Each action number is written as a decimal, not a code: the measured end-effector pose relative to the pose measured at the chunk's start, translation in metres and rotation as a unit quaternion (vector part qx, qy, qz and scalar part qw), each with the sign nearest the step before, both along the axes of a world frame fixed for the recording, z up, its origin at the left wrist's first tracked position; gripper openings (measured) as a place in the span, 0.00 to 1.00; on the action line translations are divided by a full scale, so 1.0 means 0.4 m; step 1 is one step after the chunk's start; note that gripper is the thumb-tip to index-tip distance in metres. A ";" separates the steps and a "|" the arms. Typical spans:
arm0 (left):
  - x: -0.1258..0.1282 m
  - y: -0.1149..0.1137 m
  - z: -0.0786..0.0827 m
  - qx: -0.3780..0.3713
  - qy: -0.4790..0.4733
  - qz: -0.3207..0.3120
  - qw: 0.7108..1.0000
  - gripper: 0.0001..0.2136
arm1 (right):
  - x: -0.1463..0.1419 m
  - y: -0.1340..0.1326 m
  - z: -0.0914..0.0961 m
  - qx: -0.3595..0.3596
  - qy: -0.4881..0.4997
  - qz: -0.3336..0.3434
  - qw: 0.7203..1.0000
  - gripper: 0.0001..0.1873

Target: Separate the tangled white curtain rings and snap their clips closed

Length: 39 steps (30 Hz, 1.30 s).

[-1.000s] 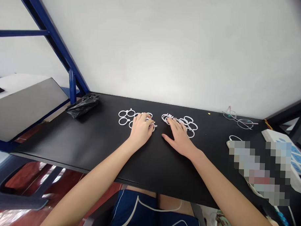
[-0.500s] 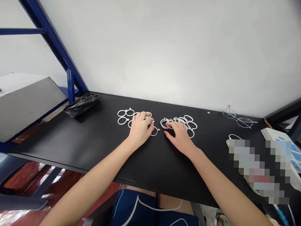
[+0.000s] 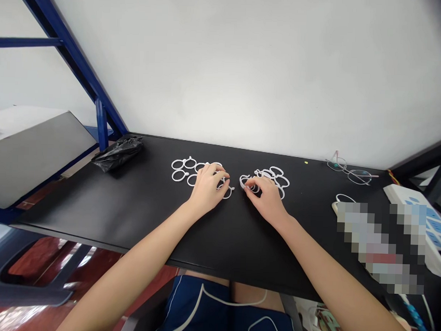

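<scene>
Several white curtain rings with small eyelets lie in two groups on the black table. My left hand (image 3: pixel 208 187) rests over the left group, fingers curved and thumb a little apart from them. One ring (image 3: pixel 227 192) pokes out under its thumb, and another ring (image 3: pixel 178 175) lies flat further left. My right hand (image 3: pixel 268 198) is beside the right group, its thumb and index finger pinched on the edge of a white curtain ring (image 3: pixel 242 180). Behind that hand, more overlapping rings (image 3: pixel 283 180) are heaped; its palm hides some of them.
A crumpled black plastic bag (image 3: pixel 117 154) lies at the table's far left. Toward the right are eyeglasses (image 3: pixel 357 177), a blurred-out phone-like item (image 3: pixel 375 248) with a cable, and a white-and-blue power strip (image 3: pixel 412 211). A white wall (image 3: pixel 223 78) stands behind the black table (image 3: pixel 139 201).
My right thumb and index finger have closed together on a ring, which has shifted slightly right. My left thumb has moved slightly right; that hand stays over its rings.
</scene>
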<state>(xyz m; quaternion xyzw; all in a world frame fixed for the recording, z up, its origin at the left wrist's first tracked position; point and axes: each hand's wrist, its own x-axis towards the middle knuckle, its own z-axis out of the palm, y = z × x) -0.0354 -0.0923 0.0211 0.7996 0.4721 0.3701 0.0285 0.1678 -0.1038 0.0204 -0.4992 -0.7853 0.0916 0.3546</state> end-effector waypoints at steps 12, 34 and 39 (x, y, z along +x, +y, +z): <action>0.005 -0.002 0.003 -0.008 -0.033 -0.032 0.999 0.05 | -0.008 -0.011 0.016 0.099 0.095 -0.064 0.989 0.05; 0.017 -0.011 0.029 -0.352 -0.339 -0.278 0.827 0.19 | -0.045 -0.061 0.025 0.107 0.207 0.083 0.969 0.12; 0.016 -0.014 0.036 -0.369 -0.318 -0.290 0.824 0.20 | -0.035 -0.057 0.027 0.024 0.267 0.058 0.962 0.12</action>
